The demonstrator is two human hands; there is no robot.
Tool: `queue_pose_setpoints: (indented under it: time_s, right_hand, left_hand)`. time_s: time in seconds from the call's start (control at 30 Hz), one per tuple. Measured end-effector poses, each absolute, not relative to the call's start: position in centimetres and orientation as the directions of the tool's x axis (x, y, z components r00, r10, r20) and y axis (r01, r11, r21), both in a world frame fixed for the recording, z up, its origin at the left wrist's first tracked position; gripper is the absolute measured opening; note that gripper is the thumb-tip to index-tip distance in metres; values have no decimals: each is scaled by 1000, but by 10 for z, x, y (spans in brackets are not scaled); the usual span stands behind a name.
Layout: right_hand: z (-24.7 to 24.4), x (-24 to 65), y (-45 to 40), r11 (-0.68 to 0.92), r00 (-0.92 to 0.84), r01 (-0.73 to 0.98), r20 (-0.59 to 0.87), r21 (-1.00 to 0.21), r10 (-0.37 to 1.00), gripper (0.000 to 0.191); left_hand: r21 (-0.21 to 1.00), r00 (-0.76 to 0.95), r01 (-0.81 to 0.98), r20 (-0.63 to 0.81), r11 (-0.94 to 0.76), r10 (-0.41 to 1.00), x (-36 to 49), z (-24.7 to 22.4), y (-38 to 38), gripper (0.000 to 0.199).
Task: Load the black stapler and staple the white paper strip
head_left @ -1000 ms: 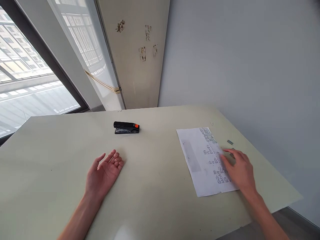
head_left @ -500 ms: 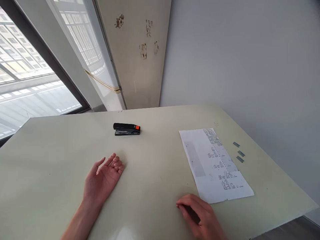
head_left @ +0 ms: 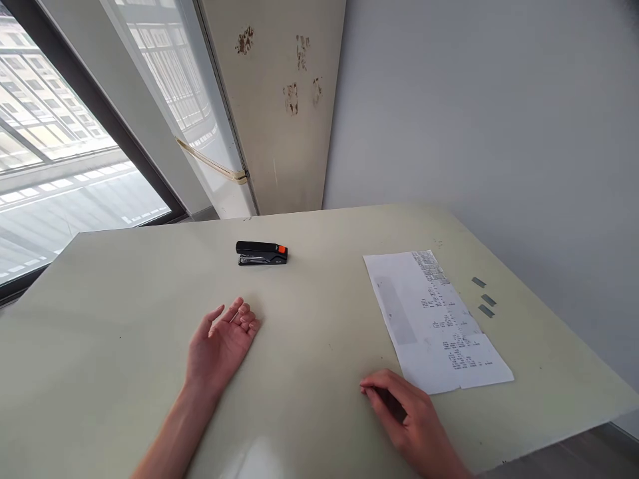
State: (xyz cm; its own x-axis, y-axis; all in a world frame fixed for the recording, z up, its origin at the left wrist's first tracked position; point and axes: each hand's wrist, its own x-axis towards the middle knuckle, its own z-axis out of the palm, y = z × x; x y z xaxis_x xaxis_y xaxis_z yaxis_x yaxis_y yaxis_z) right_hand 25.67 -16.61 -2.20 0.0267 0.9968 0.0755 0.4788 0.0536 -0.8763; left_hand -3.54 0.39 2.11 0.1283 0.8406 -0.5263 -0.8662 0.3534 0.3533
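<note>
My left hand [head_left: 221, 349] rests palm up on the table, open, its fingers loosely curled and holding nothing. Beyond its fingertips lies a black stapler [head_left: 262, 253] with an orange patch at its right end. My right hand [head_left: 402, 411] is closed on the table, thumb and index fingertips together. No object shows between those fingers. Just past it, to the right, lies a white printed sheet of paper [head_left: 419, 326] with a grey band on its left side. The paper's near edge is close to the right hand's knuckles.
Several small grey strips [head_left: 488, 300], like staple strips, lie right of the paper. The pale table [head_left: 309, 299] reaches back toward a wall [head_left: 474, 100] and a stained panel [head_left: 284, 146]. A window [head_left: 44, 153] and a tied white curtain [head_left: 174, 80] are on the left.
The whole view has shifted slightly, so the stapler, paper and hands appear a little further right and higher. Both hands keep the same pose; nothing was picked up or put down.
</note>
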Motion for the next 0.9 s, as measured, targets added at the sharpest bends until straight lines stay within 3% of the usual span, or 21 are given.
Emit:
queue_pose_setpoints:
  time_s: [0.27, 0.43, 0.6, 0.9]
  right_hand:
    - [-16, 255, -171, -33, 103, 473, 19, -881, 994, 26]
    - [-16, 254, -172, -10, 148, 465, 66, -885, 987, 32]
    - [-15, 259, -172, 3, 72, 454, 40, -891, 997, 30]
    - [-9, 258, -173, 6, 72, 424, 41, -905, 997, 30]
  left_hand:
    - [336, 166, -870, -491, 362, 855, -36, 20, 3, 17]
    - [425, 78, -838, -528, 343, 846, -28, 21, 5, 19]
    - [468, 34, -822, -529, 325, 848, -19, 19, 6, 25]
    - [432, 134, -827, -469, 359, 873, -34, 25, 0, 15]
